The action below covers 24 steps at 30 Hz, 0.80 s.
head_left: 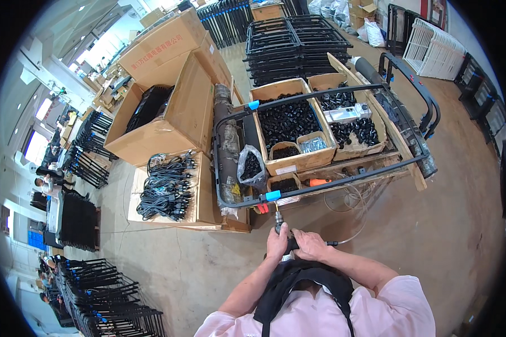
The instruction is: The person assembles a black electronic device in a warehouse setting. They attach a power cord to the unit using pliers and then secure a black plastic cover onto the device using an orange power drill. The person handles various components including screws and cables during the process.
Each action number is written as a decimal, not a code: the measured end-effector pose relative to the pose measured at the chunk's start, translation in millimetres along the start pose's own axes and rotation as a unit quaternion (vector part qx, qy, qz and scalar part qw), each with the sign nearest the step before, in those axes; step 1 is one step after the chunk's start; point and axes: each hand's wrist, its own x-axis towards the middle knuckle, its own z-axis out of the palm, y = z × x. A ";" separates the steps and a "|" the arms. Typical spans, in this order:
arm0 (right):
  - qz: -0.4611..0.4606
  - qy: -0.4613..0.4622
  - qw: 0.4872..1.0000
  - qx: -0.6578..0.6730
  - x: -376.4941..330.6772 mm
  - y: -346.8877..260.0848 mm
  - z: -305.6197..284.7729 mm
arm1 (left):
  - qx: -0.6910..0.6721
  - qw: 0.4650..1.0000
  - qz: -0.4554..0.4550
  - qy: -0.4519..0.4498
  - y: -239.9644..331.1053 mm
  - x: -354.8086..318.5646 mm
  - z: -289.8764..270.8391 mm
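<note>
Both of my hands are closed on a power drill point(279, 222) with a metal chuck. My left hand point(276, 242) wraps its front end just behind the chuck, and my right hand point(310, 245) grips its rear, where a hose comes off to the right. The drill's bit points away from me at the near tube of a black tubular frame point(337, 185), beside a blue clip point(273, 196); whether it touches the tube I cannot tell. This frame lies across a stand with wrapped side bars. Another blue clip point(254, 105) sits on its far left part.
Inside the frame stand cardboard boxes point(284, 164) of small black parts, with a tray of metal screws point(313, 144). An orange-handled tool point(317, 182) lies near the front. Bundled cables point(166, 188) rest on a carton at left. Stacked black frames point(295, 48) stand behind.
</note>
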 end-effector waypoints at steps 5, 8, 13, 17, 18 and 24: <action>0.010 -0.010 1.000 -0.010 3.8 -6.6 -12.9 | 0.011 1.000 0.006 -0.001 -2.9 8.2 3.2; 0.017 -0.014 1.000 -0.021 7.3 -7.2 -14.3 | 0.022 1.000 0.012 0.011 -8.5 15.4 6.6; 0.031 -0.020 0.999 -0.029 11.9 -5.5 -14.8 | 0.049 0.999 0.001 0.007 -0.6 17.5 5.8; 0.041 -0.031 0.998 -0.027 15.1 -11.2 -21.7 | 0.060 0.998 -0.022 0.006 11.3 16.6 3.1; 0.042 -0.033 0.998 -0.025 15.4 -12.7 -22.4 | 0.053 0.998 -0.026 0.003 13.1 16.1 1.8; 0.001 0.030 0.999 -0.031 16.6 -6.9 2.3 | 0.048 0.999 -0.015 -0.011 23.7 11.9 -0.4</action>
